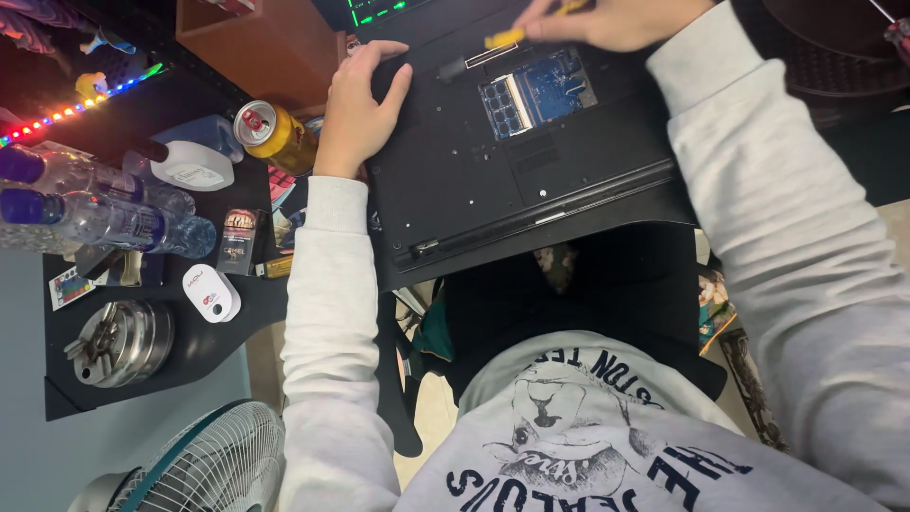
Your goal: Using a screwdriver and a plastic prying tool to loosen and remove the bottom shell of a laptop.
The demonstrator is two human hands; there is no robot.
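Laptop base open, memory bay exposed

Your left hand (pixel 355 109) lies flat, fingers spread, on the overturned laptop (pixel 512 161), left of its bay; your right hand (pixel 607 21) pinches what looks like a yellow-handled screwdriver (pixel 507 38) above it. Rigid, fragile: grip the edges.

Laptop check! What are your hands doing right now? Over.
Left hand flat on upturned laptop. Right hand holds yellow screwdriver by open memory bay. Nothing blocking.

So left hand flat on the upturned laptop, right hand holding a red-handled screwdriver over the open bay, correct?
Not quite: the screwdriver handle is yellow, not red, as the head view shows. The rest holds: left hand flat on the upturned laptop, right hand over the open bay.
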